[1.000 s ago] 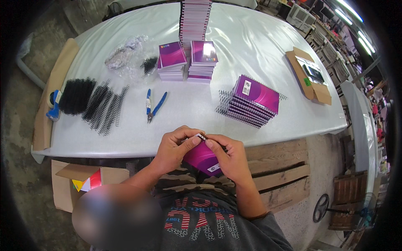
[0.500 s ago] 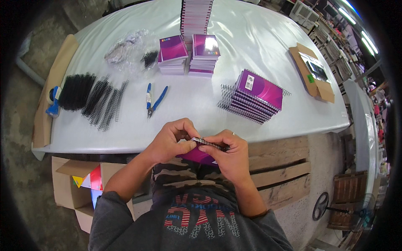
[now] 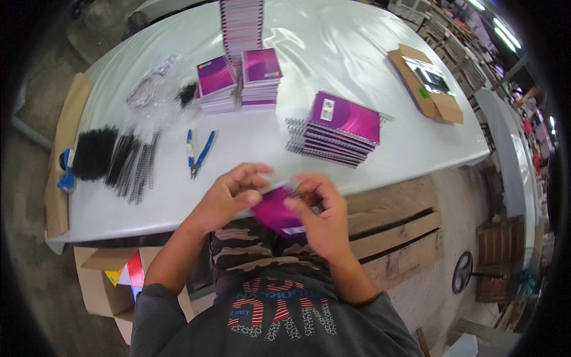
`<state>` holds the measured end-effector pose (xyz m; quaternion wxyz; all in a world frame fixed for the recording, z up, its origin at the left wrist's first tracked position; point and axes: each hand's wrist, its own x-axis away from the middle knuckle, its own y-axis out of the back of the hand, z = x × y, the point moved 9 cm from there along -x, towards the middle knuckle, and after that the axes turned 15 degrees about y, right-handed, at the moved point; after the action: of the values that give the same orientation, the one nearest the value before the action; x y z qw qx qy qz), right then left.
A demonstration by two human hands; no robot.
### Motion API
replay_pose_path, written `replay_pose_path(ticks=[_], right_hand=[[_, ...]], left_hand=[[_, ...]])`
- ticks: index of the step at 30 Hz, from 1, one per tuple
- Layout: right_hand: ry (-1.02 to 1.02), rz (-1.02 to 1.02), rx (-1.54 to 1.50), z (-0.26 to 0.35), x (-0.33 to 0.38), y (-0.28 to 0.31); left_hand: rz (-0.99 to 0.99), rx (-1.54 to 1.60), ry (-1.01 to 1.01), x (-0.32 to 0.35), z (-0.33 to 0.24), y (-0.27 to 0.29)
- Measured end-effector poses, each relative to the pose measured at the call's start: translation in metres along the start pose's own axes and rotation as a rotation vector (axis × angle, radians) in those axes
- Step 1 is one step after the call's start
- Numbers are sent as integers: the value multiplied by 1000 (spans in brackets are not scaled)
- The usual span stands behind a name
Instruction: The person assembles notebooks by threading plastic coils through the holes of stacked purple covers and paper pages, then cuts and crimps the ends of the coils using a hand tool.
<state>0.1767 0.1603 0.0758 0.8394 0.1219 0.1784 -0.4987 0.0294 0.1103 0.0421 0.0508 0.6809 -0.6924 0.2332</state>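
Note:
A small purple spiral notebook [image 3: 275, 209] is tilted above my lap at the table's near edge. My right hand [image 3: 324, 213] grips it by the right side, thumb over the cover, fingers behind the top edge. At its left corner is my left hand [image 3: 229, 196], thumb tip beside the cover and fingers apart; motion blurs both hands. A stack of purple spiral notebooks [image 3: 351, 126] with coils sticking out stands beyond my right hand. Blue-handled cutting pliers [image 3: 199, 153] lie with handles spread beyond my left hand.
Black spiral coils [image 3: 95, 153] lie in bunches at the left, near a blue tape dispenser [image 3: 66, 172]. Farther back are crumpled clear plastic [image 3: 156, 89], two notebook piles [image 3: 262, 80] and a taller stack [image 3: 242, 27]. Cardboard [image 3: 425, 83] rests at right; an open carton [image 3: 98, 285] stands below left.
The notebook has turned so more of its cover shows. My left fingers have come off the coil edge and spread; my right hand still holds on. The view has shifted slightly.

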Motion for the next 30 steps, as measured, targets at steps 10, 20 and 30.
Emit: replay_pose_path(ticks=[10, 20, 30], right_hand=[[390, -599, -299, 45, -60, 108], [489, -555, 765, 58, -82, 127], [383, -783, 282, -62, -61, 135]], left_hand=[[-572, -541, -823, -6, -148, -73], [-574, -126, -545, -94, -139, -51], [-902, -653, -715, -113, -100, -41]])
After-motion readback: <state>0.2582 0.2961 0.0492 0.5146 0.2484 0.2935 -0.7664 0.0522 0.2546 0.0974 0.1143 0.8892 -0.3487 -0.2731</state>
